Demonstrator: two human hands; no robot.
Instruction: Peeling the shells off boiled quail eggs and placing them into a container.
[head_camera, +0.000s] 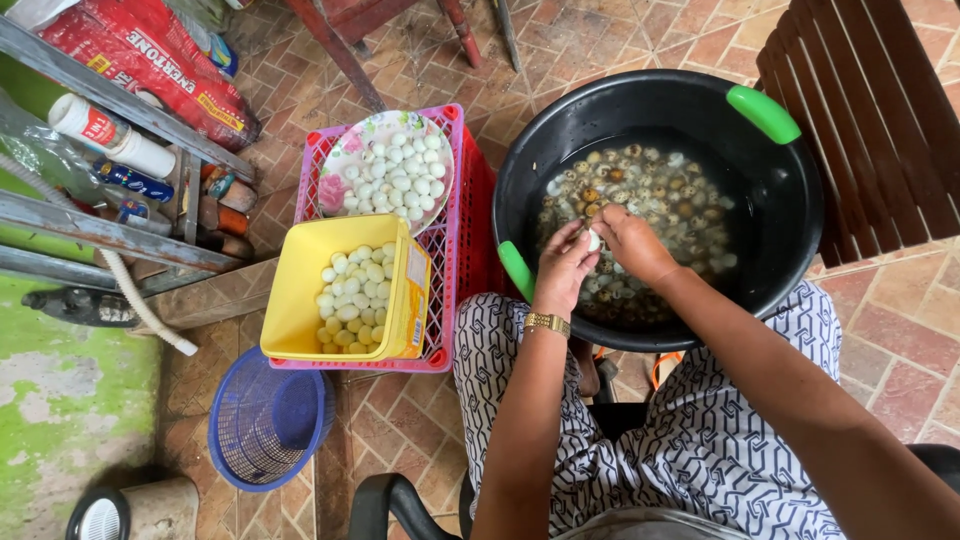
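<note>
Over a big black tub (800, 200) with green handles, both my hands meet on one small white egg (593, 241). My left hand (565, 268), with a gold watch on the wrist, pinches it from the left. My right hand (632, 243) grips it from the right. The tub holds water with several speckled small eggs and shell bits (660, 195). To the left, a yellow tub (290, 300) holds several peeled whitish eggs (356, 295). Behind it, a flowered plate (340, 160) carries more peeled eggs (400, 175).
The yellow tub and the plate rest on a pink plastic crate (455, 240). A blue basket (265, 420) stands on the brick floor at lower left. A metal rack (110, 235) with bottles and a red bag lines the left side. A dark slatted wooden chair (880, 110) is at the right.
</note>
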